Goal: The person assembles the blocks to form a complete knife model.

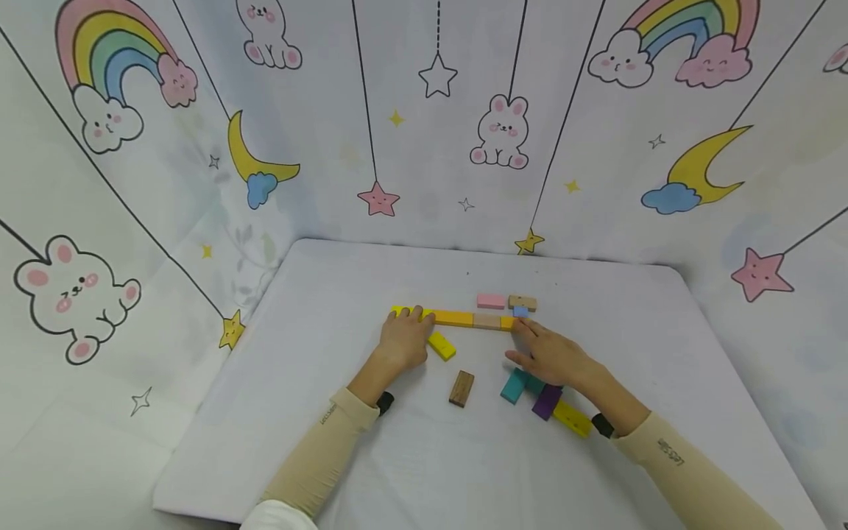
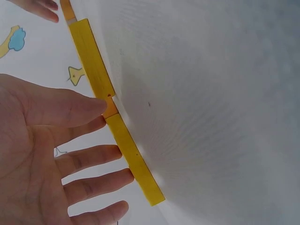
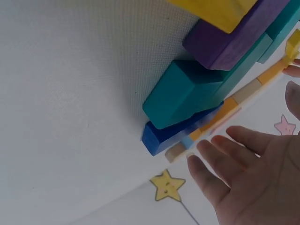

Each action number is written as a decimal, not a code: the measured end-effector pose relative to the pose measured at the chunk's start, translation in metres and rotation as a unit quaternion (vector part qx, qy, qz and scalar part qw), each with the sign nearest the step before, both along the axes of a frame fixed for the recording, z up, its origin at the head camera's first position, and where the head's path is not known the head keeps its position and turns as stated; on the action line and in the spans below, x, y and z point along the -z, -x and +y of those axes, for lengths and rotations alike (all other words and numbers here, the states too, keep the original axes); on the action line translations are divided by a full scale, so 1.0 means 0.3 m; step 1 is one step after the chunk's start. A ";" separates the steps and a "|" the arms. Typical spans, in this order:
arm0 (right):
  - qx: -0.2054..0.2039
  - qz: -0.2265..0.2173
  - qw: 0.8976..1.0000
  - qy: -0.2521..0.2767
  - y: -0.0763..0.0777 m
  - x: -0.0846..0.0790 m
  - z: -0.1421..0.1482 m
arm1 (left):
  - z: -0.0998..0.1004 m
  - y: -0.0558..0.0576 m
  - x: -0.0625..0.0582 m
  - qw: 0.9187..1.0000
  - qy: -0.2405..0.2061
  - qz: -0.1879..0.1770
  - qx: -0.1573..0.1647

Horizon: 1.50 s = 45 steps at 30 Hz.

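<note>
A straight row of end-to-end blocks lies across the table: yellow at the left, then an orange block [image 1: 453, 318], a tan block [image 1: 486, 321] and another orange block [image 1: 506, 323]. My left hand [image 1: 405, 342] touches the row's left end. In the left wrist view its fingers lie extended along a yellow block [image 2: 136, 159], with the thumb beside them. At the other end, my right hand [image 1: 555, 358] reaches out with straight fingers, tips at the last orange block. A loose yellow block [image 1: 442, 345] lies just below the row.
Behind the row are a pink block [image 1: 490, 301], a light wood block [image 1: 523, 302] and a small light-blue block [image 1: 520, 311]. Nearer stand a brown block [image 1: 461, 389], teal block [image 1: 514, 386], purple block [image 1: 547, 403] and yellow block [image 1: 572, 419]. A dark blue block [image 3: 159, 136] shows beside teal.
</note>
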State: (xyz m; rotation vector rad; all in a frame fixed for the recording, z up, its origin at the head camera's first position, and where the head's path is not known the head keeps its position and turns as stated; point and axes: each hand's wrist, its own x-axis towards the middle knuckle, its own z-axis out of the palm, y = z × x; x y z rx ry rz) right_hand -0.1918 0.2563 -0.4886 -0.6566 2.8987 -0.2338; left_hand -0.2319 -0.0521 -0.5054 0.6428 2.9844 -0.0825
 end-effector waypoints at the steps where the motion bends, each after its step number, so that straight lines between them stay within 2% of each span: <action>1: 0.003 -0.001 1.000 0.004 -0.004 -0.005 0.002 | 0.000 0.000 -0.002 1.000 -0.001 0.000 0.000; 8: 0.008 0.008 1.000 0.005 -0.032 -0.023 0.024 | 0.002 0.000 -0.015 1.000 0.003 -0.006 -0.003; 17: 0.019 0.025 0.999 0.005 -0.100 -0.037 0.061 | 0.001 -0.005 -0.017 1.000 -0.002 -0.014 -0.002; 26: 0.065 0.011 0.998 0.006 -0.157 -0.044 0.077 | -0.003 -0.013 -0.026 1.000 -0.010 -0.008 0.002; 31: 0.069 0.018 0.997 -0.002 -0.185 -0.043 0.086 | -0.002 -0.012 -0.021 1.000 -0.011 -0.008 0.005; 35: 0.066 0.006 0.998 -0.017 -0.205 -0.046 0.084 | -0.003 -0.012 -0.018 1.000 -0.012 -0.008 0.004; 40: 0.065 -0.005 0.998 -0.023 -0.221 -0.047 0.082 | -0.002 -0.010 -0.016 1.000 -0.007 -0.014 0.005; 45: 0.062 -0.007 0.998 -0.018 -0.209 -0.033 0.090 | -0.002 -0.008 -0.020 1.000 -0.006 -0.009 0.006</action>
